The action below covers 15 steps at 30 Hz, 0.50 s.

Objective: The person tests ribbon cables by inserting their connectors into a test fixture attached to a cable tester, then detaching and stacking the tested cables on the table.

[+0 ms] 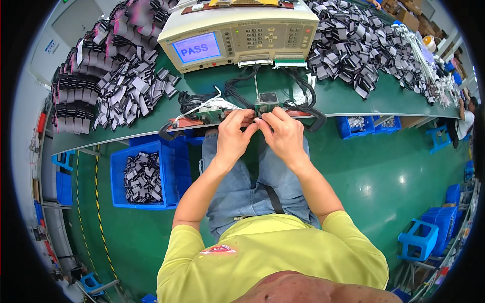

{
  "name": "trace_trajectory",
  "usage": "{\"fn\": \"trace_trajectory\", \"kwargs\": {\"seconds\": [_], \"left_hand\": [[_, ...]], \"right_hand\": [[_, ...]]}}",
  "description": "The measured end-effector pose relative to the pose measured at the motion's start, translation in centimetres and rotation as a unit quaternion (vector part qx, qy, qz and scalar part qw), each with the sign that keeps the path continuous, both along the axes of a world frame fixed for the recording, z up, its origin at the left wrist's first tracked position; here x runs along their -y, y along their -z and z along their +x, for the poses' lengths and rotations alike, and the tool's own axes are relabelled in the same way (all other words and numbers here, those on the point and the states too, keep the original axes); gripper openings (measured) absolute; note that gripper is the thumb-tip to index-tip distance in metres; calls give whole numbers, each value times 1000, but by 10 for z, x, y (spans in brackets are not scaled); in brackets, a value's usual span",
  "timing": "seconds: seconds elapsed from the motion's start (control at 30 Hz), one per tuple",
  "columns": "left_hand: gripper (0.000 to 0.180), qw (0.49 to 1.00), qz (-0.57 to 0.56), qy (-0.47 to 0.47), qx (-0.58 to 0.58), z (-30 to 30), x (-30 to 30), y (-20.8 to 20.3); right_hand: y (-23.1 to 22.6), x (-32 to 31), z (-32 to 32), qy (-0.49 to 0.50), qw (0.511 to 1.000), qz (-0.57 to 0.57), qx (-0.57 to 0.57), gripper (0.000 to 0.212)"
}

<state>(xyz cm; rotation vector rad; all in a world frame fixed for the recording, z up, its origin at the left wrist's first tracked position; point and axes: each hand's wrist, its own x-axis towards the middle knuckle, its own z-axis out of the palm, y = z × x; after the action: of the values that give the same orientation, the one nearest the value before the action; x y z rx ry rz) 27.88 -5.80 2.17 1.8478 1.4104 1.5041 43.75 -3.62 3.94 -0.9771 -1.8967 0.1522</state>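
Note:
My left hand (234,135) and my right hand (284,135) meet at the table's front edge, fingertips nearly touching. Both are closed in a pinch; whatever small thing lies between the fingers is hidden by them. Just beyond the fingertips is a small test fixture (267,98) with a dark block on top. Black cables (304,93) run from it to a beige bench tester (247,43) with a lit blue-and-white screen (197,48). Left of the fixture, a green circuit board (208,117) with white wires (214,103) sits by a black clamp handle (168,130).
Short grey ribbon cables with black connectors form a loose pile (132,91) left of the tester and a larger pile (348,48) on its right. Bundled ribbon cables (76,93) line the far left. Below the table stands a blue bin (117,177) of similar cables; a blue stool (418,240) is at right.

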Motion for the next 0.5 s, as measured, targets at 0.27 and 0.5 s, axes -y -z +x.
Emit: {"fn": "trace_trajectory", "kwargs": {"seconds": [0.27,0.5], "left_hand": [[28,1000,3,-3,-4,0,-3,-1],[27,1000,4,0,1,0,-2,0]], "right_hand": [[0,1,-6,38,999,-13,18,23],[-1,4,-7,43,999,-22,17,24]]}}
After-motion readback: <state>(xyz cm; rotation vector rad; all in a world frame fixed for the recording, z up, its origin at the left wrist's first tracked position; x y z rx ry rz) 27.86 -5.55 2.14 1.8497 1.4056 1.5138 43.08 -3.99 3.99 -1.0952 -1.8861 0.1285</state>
